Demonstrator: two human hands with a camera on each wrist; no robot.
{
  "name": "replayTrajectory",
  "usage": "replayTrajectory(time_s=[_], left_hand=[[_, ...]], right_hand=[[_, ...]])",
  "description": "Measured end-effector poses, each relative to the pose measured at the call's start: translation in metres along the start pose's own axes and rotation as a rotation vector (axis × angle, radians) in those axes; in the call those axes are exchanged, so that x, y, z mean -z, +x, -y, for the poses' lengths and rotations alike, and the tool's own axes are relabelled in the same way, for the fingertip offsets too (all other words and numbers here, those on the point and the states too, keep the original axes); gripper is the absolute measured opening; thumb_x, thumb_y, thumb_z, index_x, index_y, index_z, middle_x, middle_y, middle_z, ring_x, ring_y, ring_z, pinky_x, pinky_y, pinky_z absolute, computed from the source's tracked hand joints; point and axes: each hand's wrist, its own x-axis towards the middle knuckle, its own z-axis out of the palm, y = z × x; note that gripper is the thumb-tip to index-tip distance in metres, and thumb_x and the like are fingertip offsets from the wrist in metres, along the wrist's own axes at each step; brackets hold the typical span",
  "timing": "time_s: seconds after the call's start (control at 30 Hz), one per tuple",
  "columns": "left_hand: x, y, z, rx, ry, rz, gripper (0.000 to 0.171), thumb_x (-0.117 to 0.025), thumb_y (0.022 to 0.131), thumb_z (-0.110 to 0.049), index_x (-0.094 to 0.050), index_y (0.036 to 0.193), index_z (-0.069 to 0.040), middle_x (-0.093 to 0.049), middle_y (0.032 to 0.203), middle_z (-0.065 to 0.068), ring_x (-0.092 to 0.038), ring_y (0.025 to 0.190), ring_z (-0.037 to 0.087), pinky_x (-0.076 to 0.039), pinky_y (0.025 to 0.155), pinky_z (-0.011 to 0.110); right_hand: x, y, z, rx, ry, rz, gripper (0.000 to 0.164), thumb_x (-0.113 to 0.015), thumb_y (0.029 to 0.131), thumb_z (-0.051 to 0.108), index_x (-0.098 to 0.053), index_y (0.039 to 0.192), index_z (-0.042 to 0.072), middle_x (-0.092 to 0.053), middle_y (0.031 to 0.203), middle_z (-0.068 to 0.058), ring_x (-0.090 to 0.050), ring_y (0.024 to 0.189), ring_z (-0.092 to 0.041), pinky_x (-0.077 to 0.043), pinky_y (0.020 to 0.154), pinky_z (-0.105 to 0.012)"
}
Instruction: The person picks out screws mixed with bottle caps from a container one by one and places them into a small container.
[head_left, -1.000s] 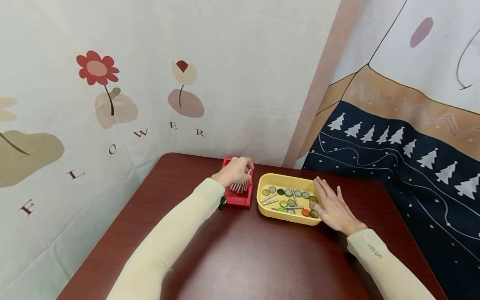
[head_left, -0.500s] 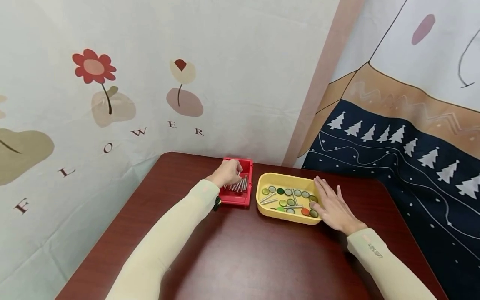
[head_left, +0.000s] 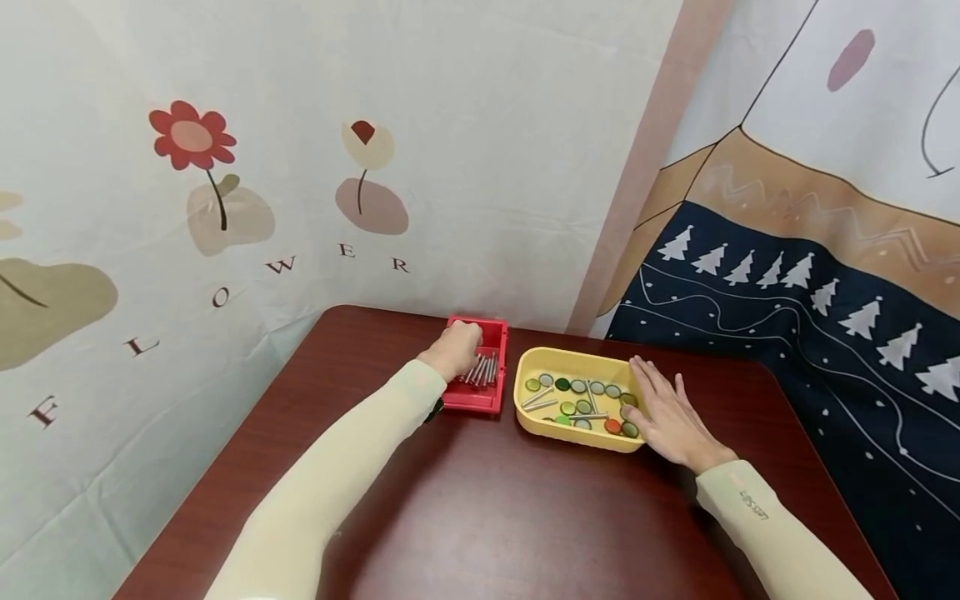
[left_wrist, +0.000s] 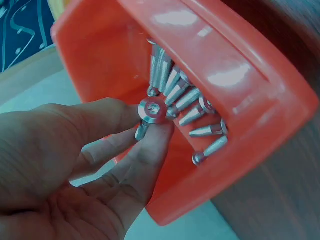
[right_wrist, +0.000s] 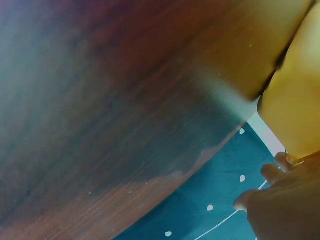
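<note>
My left hand (head_left: pixel 454 350) is inside the red box (head_left: pixel 472 402). In the left wrist view, its thumb and fingers pinch a silver bolt (left_wrist: pixel 152 110) whose flat socket head faces the camera. Several more bolts (left_wrist: pixel 187 102) lie side by side along one wall of the box. My right hand (head_left: pixel 671 415) lies with straight fingers against the right end of a yellow tray (head_left: pixel 577 439), thumb over its rim. In the right wrist view, that hand (right_wrist: pixel 287 200) shows only partly beside the tray's yellow wall (right_wrist: pixel 295 100).
Inside the yellow tray are several bottle caps (head_left: pixel 562 384), green, silver and orange, and a few loose bolts (head_left: pixel 540 405). Both containers stand near the back edge of the dark red table (head_left: pixel 480 508). A patterned cloth (head_left: pixel 480 167) hangs right behind.
My left hand has shifted to the left within the red box, uncovering more of the bolts and the box's right side. The right hand and the yellow tray have stayed in place.
</note>
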Motion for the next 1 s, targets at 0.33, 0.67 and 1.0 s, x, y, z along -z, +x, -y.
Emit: replayTrajectory(time_s=[0.33, 0.67, 1.0], left_hand=[[0.004, -0.011, -0.013, -0.047, 0.128, -0.059, 0.019, -0.064, 0.114, 0.006, -0.083, 0.113, 0.001, -0.082, 0.102, 0.017, -0.062, 0.083, 0.017, -0.058, 0.076, 0.037], [0.008, -0.007, -0.015, -0.013, 0.097, -0.096, 0.015, -0.076, 0.108, -0.002, -0.081, 0.123, 0.000, -0.083, 0.116, 0.017, -0.077, 0.094, 0.024, -0.068, 0.084, 0.040], [0.009, -0.010, -0.024, -0.091, 0.094, -0.166, 0.030, -0.079, 0.108, -0.014, -0.079, 0.137, -0.004, -0.080, 0.129, 0.017, -0.078, 0.119, 0.031, -0.071, 0.095, 0.049]], right_hand=[[-0.001, 0.001, -0.001, 0.003, 0.004, -0.003, 0.087, -0.061, 0.116, 0.034, -0.018, 0.186, 0.003, -0.023, 0.193, -0.026, -0.022, 0.177, -0.057, -0.011, 0.137, -0.090], [-0.002, 0.001, 0.000, 0.011, 0.010, -0.021, 0.087, -0.062, 0.115, 0.035, -0.022, 0.185, 0.003, -0.025, 0.192, -0.025, -0.022, 0.178, -0.056, -0.011, 0.137, -0.089], [0.001, -0.001, 0.002, -0.004, 0.011, -0.011, 0.086, -0.064, 0.115, 0.034, -0.023, 0.184, 0.003, -0.025, 0.192, -0.024, -0.023, 0.178, -0.056, -0.011, 0.137, -0.089]])
